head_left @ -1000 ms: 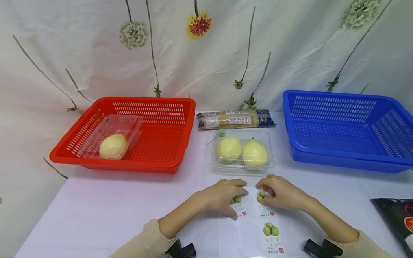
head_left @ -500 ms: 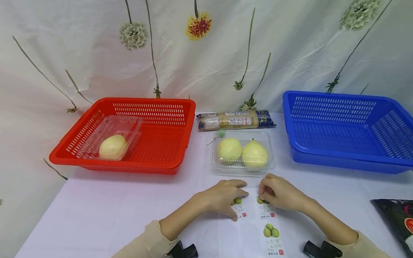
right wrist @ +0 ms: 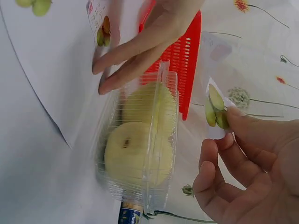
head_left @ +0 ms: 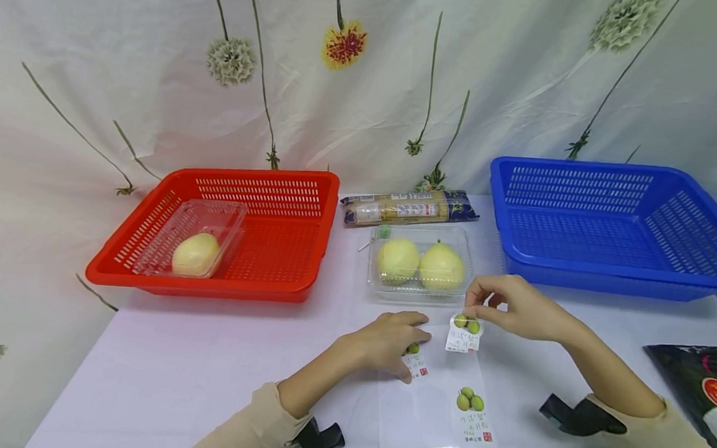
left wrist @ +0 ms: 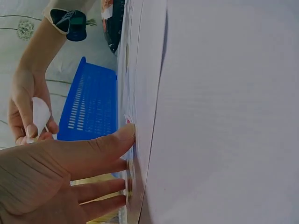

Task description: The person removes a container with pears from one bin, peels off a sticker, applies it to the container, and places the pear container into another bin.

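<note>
My right hand [head_left: 514, 305] pinches the top of a sticker [head_left: 464, 340] printed with green fruit and writing, held up over the far end of a white sheet [head_left: 417, 419]. The right wrist view shows this sticker [right wrist: 215, 107] between thumb and fingertips. On the sheet's far left part rests my left hand [head_left: 382, 347], fingers spread and nearly straight, partly covering one printed sticker [head_left: 414, 368]. Another sticker [head_left: 471, 414] lies at the sheet's near right. Just beyond the hands sits a clear plastic box [head_left: 372, 276] with two pale yellow pears [head_left: 442, 265].
A red basket [head_left: 315, 269] at left holds a clear box [head_left: 170, 229] with a pale fruit [head_left: 196, 254]. The blue basket [head_left: 608, 275] stands back right. Behind the pears lies a noodle packet [head_left: 409, 208]; a black bag [head_left: 714, 403] is at far right.
My right hand has peeled the far right sticker off the sheet and lifted it up and slightly right. The left hand has stayed in place on the sheet.
</note>
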Demonstrator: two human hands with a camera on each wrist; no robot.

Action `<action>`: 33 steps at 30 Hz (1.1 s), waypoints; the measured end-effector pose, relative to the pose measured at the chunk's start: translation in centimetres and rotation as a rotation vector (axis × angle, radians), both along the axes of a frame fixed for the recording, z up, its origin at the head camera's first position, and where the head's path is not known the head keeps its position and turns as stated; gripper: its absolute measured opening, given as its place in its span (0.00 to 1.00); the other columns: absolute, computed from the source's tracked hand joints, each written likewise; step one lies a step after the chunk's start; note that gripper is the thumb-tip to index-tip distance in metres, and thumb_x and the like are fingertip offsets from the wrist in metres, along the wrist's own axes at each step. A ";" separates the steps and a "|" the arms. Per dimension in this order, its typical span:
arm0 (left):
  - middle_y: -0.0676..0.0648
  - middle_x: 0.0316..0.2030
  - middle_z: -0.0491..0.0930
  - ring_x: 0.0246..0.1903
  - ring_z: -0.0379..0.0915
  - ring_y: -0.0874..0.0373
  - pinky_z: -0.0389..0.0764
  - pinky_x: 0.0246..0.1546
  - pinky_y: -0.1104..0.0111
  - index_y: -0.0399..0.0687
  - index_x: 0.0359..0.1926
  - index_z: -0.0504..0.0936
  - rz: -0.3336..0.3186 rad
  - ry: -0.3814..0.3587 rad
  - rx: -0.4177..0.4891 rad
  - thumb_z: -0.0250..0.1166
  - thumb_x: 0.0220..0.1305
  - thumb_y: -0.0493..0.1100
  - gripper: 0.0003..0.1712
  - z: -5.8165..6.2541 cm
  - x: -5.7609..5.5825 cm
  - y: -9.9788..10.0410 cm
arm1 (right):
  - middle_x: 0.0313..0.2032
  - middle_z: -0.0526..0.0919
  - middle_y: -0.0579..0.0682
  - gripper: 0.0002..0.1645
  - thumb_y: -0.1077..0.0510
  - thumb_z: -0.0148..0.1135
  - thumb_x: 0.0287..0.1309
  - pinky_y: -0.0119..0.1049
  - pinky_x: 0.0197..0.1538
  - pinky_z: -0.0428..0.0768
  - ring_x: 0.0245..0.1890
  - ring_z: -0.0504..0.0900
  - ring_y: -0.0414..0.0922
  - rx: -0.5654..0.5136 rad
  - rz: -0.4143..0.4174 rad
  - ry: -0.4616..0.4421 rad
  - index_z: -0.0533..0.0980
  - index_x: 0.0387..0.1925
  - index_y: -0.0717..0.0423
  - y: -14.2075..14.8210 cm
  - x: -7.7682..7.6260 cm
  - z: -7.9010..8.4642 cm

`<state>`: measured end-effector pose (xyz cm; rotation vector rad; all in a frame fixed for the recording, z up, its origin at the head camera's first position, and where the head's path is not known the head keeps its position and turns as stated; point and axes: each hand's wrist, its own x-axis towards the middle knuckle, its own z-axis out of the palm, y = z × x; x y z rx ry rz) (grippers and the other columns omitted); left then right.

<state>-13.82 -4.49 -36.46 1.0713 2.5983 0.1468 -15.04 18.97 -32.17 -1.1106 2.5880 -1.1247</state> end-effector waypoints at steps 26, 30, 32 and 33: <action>0.41 0.54 0.69 0.56 0.62 0.47 0.65 0.58 0.54 0.39 0.55 0.72 0.254 0.429 0.628 0.74 0.49 0.47 0.34 1.7 -3.0 0.0 | 0.30 0.82 0.57 0.05 0.72 0.58 0.56 0.34 0.32 0.75 0.31 0.79 0.55 -0.015 -0.070 0.072 0.76 0.30 0.62 -5.0 -11.0 2.3; 0.41 0.58 0.69 0.62 0.60 0.49 0.58 0.63 0.53 0.38 0.57 0.72 0.243 0.405 0.524 0.72 0.51 0.51 0.36 1.3 -3.8 0.3 | 0.32 0.83 0.57 0.03 0.71 0.59 0.57 0.41 0.37 0.80 0.33 0.81 0.55 0.010 -0.070 0.065 0.77 0.31 0.64 -5.4 -11.8 2.0; 0.41 0.59 0.69 0.63 0.59 0.49 0.56 0.64 0.53 0.39 0.57 0.73 0.234 0.393 0.478 0.71 0.52 0.53 0.35 1.1 -4.1 0.4 | 0.33 0.83 0.57 0.02 0.70 0.59 0.57 0.43 0.39 0.81 0.34 0.82 0.54 0.027 -0.074 0.059 0.77 0.32 0.65 -5.5 -12.0 1.8; 0.42 0.60 0.69 0.64 0.58 0.50 0.55 0.65 0.53 0.40 0.58 0.73 0.234 0.388 0.452 0.70 0.53 0.55 0.36 1.1 -4.2 0.5 | 0.33 0.83 0.57 0.02 0.70 0.59 0.57 0.44 0.40 0.81 0.35 0.82 0.53 0.034 -0.077 0.057 0.77 0.33 0.65 -5.6 -12.0 1.8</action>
